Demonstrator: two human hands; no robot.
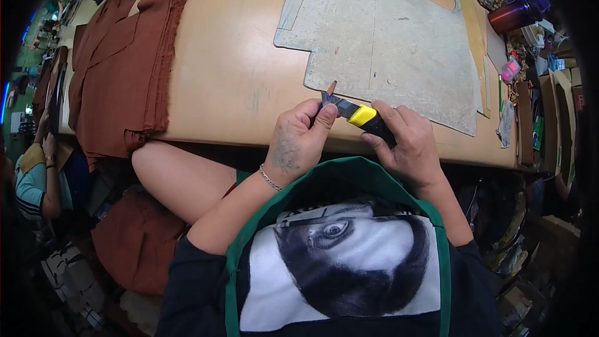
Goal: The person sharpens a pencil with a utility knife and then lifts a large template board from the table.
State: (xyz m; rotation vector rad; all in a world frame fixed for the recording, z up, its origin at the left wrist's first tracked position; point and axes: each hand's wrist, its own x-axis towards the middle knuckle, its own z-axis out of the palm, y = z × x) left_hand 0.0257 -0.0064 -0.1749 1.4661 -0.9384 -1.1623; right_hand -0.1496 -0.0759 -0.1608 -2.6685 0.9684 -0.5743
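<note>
Shirt [362, 256], right hand [412, 143] curled around knife [362, 115]

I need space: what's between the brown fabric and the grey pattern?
In the head view, only bare tabletop separates the brown fabric and grey pattern.

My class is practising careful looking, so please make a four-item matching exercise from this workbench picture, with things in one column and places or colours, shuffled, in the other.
Column one
1. pencil
2. utility knife
3. layered cloth
4. flat pattern piece

Column two
A. rust-brown, at the left of the table
B. grey, lying beyond the hands
C. in the left hand, tip pointing away from the person
D. yellow and black, gripped by the right hand

Right pairs: 1-C, 2-D, 3-A, 4-B
</note>
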